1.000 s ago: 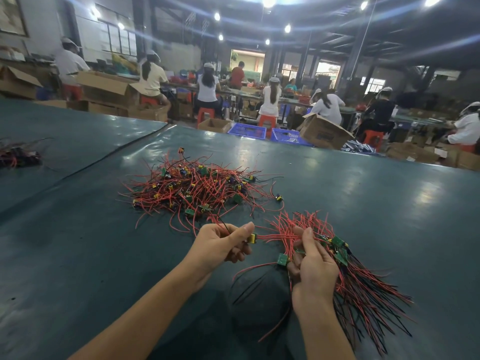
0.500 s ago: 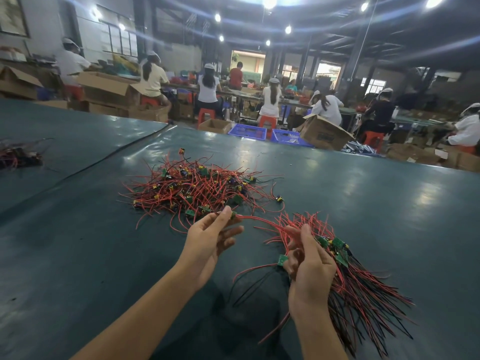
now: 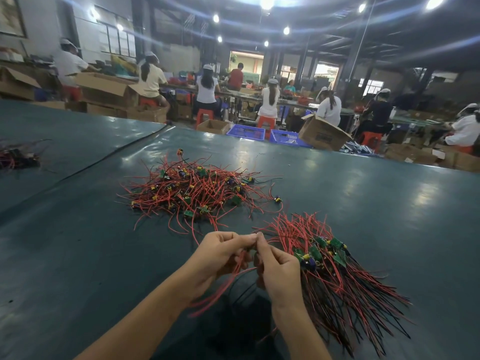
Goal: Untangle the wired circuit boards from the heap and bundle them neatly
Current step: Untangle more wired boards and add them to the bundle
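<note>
Teal table, unreadable print on box beyond: left hand and right hand fingers pinch red wires.

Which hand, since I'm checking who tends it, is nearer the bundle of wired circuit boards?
Right. The right hand is at the left edge of the bundle of wired circuit boards; the left hand is farther left. Both pinch a red wire.

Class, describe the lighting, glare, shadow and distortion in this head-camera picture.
Head view: ceiling lamps flare into bluish streaks; glare patches shine on the green table; a shadow pools beneath the left hand and right hand pinching red wires; wide-angle distortion bows the edges; distant workers look soft.
</note>
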### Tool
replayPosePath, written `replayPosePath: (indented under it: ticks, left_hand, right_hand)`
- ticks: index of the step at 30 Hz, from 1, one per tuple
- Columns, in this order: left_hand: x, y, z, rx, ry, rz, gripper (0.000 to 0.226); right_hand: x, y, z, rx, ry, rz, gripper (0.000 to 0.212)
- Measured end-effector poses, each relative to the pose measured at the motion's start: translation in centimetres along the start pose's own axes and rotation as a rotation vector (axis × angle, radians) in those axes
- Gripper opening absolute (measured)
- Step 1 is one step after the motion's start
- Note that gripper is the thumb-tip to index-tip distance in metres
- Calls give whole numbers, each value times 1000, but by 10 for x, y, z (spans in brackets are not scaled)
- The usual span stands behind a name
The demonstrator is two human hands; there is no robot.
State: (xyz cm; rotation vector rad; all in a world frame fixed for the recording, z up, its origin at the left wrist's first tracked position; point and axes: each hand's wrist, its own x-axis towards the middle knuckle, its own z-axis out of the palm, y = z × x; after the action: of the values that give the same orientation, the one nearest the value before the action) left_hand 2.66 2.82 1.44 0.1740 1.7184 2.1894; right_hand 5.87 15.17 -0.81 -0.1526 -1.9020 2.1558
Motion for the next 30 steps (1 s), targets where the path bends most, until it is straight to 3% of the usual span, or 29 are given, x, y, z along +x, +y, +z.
replayPosePath:
  ticks: [7, 14, 22, 25, 30]
  left_hand:
    - [-3, -2, -1, 249, -8, 106, 27]
    - [-9, -1, 8, 372, -115, 125, 26]
    - [-12, 3, 5, 242, -249, 83, 34]
    - [-9, 5, 2, 107, -210, 62, 28]
    - [-4, 0, -1, 104, -176, 84, 32]
  right_hand:
    - [4, -1, -4, -34, 99, -38, 27]
    - [11, -4, -9, 81, 266, 71, 28]
    - [23, -15, -37, 396, 475, 58, 15]
    - [18, -16, -35, 315, 411, 40, 21]
    - [0, -11, -6, 27, 44, 64, 50]
